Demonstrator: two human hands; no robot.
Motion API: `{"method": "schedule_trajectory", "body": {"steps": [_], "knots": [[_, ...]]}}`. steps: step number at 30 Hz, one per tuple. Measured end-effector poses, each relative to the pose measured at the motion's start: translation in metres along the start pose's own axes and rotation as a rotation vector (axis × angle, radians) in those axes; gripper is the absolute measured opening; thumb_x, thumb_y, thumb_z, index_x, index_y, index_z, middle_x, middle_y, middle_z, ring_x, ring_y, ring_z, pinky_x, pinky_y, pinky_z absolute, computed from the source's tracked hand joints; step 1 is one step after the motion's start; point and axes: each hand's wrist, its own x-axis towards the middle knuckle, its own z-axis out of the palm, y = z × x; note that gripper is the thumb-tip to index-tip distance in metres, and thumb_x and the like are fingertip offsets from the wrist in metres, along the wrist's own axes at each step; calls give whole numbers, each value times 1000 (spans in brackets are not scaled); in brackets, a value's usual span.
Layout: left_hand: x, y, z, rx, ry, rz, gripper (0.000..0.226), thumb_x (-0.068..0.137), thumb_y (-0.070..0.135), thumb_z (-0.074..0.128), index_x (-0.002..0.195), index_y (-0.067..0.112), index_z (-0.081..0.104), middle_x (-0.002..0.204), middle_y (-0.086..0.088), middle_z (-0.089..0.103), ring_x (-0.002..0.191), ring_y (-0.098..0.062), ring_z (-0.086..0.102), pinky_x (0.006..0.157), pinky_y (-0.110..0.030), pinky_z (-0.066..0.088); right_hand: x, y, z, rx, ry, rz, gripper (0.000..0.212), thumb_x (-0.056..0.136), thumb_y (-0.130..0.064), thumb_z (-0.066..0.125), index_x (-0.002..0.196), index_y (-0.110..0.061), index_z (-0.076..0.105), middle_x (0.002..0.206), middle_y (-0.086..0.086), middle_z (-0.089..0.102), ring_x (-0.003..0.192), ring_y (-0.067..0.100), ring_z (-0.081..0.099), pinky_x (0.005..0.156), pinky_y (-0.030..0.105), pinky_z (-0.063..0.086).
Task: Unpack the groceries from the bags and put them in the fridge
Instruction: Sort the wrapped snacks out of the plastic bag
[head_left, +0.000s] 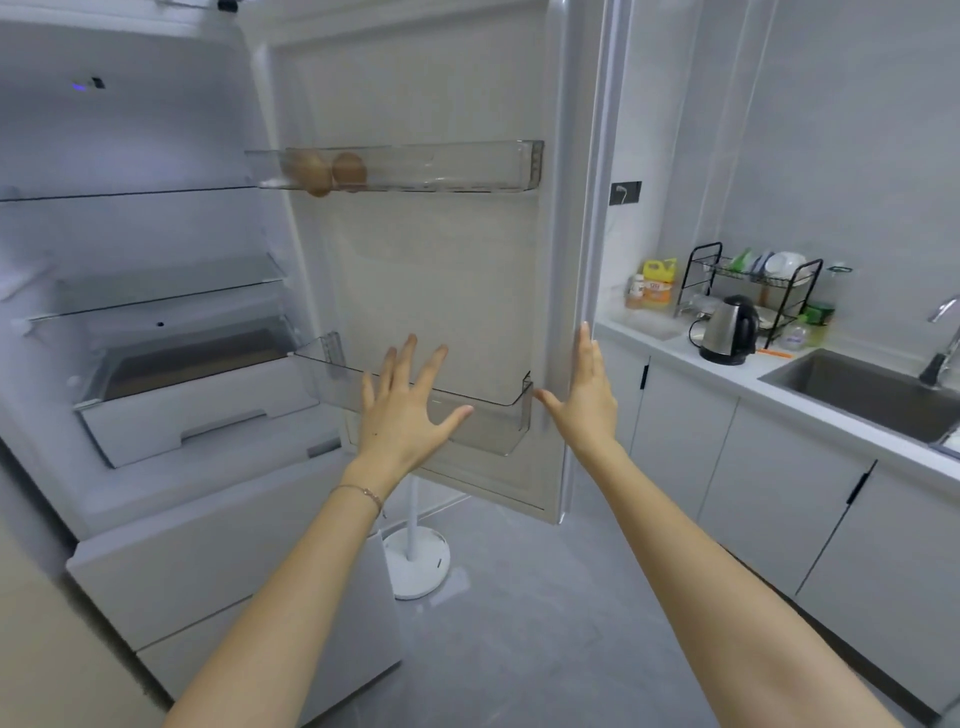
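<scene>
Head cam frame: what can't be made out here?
All head view.
Grocery bags: outside the frame.
Brown round items in top door bin: blurred behind plastic; kind unclear.
Drawer contents: hidden by its white front.
Yellow bottle label: too small.
Right hand at door edge: palm side hidden, contact unclear.

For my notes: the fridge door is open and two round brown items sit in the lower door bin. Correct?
No. The head view shows the two round brown items in the upper door bin instead. The fridge door is open.
</scene>
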Motion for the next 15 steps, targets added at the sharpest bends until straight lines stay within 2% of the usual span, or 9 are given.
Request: {"method": "schedule_trajectory", "body": {"steps": [4, 7, 10, 15], "knots": [[13, -4, 4, 5, -16, 54, 79, 87, 69, 45, 153, 39, 13, 163, 2, -4, 150, -21, -6, 118, -52, -3, 7, 7, -2, -151, -34, 47, 105, 82, -44, 70, 152, -37, -8, 160, -2, 18, 135, 30, 36, 101, 50, 39], [23, 0, 8, -7, -8, 110, 78, 87, 68, 46, 153, 39, 13, 163, 1, -1, 150, -21, -6, 118, -52, -3, 7, 13, -7, -317, -70, 69, 102, 83, -54, 64, 152, -39, -10, 162, 0, 11, 143, 32, 21, 108, 53, 31], [32, 11, 15, -33, 12, 200, 79, 87, 70, 44, 153, 39, 13, 163, 0, 3, 150, -22, -4, 118, -53, -2, -1, 23, -19, -385, -72, 78, 97, 85, -55, 60, 152, -39, -8, 163, 0, 4, 147, 33, 8, 114, 56, 20], [35, 50, 35, -121, 7, 368, 77, 88, 65, 49, 153, 37, 19, 163, 1, 4, 150, -23, -4, 118, -54, -4, -24, 41, -54, -489, -33, 128, 93, 87, -55, 57, 152, -39, -7, 163, 0, -4, 149, 32, -1, 116, 56, 13]]}}
